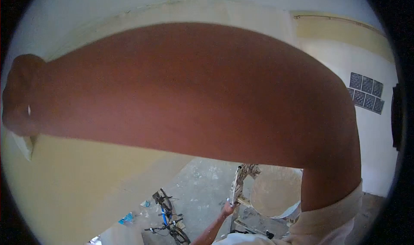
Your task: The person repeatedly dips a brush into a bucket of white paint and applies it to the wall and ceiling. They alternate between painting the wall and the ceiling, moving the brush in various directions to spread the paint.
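My right forearm stretches across most of the view, with the elbow at the right. At the far left edge, near the yellowish wall (86,171), my right hand (23,96) is closed around something mostly hidden. A pale flat edge (25,146) shows just below it. Low in the centre, my left hand (228,208) grips a narrow, whitish-splattered board or tool (236,186), held upright. Just right of that stands a round container (275,191) with a pale brown surface, partly covered by my right arm.
A blue and black bicycle (166,217) is on the spattered grey floor (198,180), lower left of centre. Blue wrappers (126,218) lie beside it. Dark patterned tiles (366,92) are on the right wall, and planks and clutter surround the container's base.
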Demonstrator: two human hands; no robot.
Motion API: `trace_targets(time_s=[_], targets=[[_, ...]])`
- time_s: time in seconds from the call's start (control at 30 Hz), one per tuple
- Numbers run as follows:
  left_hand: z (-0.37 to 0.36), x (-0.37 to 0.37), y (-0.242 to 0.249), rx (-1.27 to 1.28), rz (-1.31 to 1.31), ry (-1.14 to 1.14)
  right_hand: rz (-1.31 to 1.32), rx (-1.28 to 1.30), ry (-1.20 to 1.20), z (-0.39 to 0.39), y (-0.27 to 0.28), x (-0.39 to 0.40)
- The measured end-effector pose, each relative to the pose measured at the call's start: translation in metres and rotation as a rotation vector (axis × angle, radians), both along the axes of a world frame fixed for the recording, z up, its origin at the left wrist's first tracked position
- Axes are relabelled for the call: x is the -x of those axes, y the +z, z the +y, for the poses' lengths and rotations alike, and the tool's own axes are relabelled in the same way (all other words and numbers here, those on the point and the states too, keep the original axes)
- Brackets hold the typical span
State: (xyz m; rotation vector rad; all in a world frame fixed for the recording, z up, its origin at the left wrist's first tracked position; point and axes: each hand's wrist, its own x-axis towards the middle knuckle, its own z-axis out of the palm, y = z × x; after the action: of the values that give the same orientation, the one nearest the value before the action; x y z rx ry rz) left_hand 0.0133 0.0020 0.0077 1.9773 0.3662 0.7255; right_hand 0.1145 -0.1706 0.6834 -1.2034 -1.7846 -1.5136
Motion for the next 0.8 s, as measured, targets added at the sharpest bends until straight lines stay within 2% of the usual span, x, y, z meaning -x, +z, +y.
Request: trace_targets(time_s=[0.1, 0.23, 0.27, 0.3, 0.33, 0.37, 0.4, 0.47, 0.5, 0.53, 0.6, 0.67, 0.73, 0.8], targets=[[0.011, 0.003, -0.028, -0.042, 0.146, 0.036, -0.099, -0.017, 0.063, 0.027, 0.005, 0.016], [0.014, 0.003, -0.05, -0.1, 0.01, 0.056, -0.258, -0.028, 0.157, 0.065, 0.008, 0.038], [0.01, 0.003, -0.035, -0.097, 0.005, 0.057, -0.296, -0.033, 0.174, 0.071, 0.009, 0.045], [-0.004, 0.003, 0.009, -0.07, 0.051, 0.056, -0.274, -0.038, 0.286, 0.076, 0.002, 0.022], [0.0, 0.003, -0.007, -0.046, 0.098, 0.055, -0.251, -0.044, 0.397, 0.075, -0.005, -0.013], [-0.003, 0.001, 0.001, -0.044, 0.094, 0.054, -0.102, 0.244, 0.085, 0.062, 0.001, -0.029], [-0.006, 0.0, 0.01, -0.035, 0.015, 0.026, -0.12, 0.024, 0.02, 0.079, -0.007, -0.068], [-0.004, 0.0, 0.017, -0.024, -0.068, 0.001, -0.066, 0.024, -0.202, 0.072, -0.016, -0.125], [-0.004, 0.002, 0.019, -0.129, 0.017, 0.003, -0.069, 0.044, -0.295, 0.065, -0.016, -0.15], [-0.004, 0.004, 0.02, -0.235, 0.105, 0.005, -0.306, -0.095, -0.317, 0.056, -0.017, -0.173], [-0.001, 0.003, 0.009, -0.239, 0.081, 0.016, -0.26, -0.165, -0.441, 0.041, -0.023, -0.216], [-0.001, 0.0, 0.005, -0.238, 0.051, 0.026, 0.03, -0.147, -0.557, 0.019, -0.041, -0.241], [-0.002, -0.002, 0.009, -0.133, -0.006, 0.036, 0.152, -0.105, -0.792, 0.001, -0.058, -0.243], [0.005, -0.004, -0.011, -0.113, -0.01, -0.001, 0.218, -0.165, -0.721, -0.01, -0.082, -0.246]])
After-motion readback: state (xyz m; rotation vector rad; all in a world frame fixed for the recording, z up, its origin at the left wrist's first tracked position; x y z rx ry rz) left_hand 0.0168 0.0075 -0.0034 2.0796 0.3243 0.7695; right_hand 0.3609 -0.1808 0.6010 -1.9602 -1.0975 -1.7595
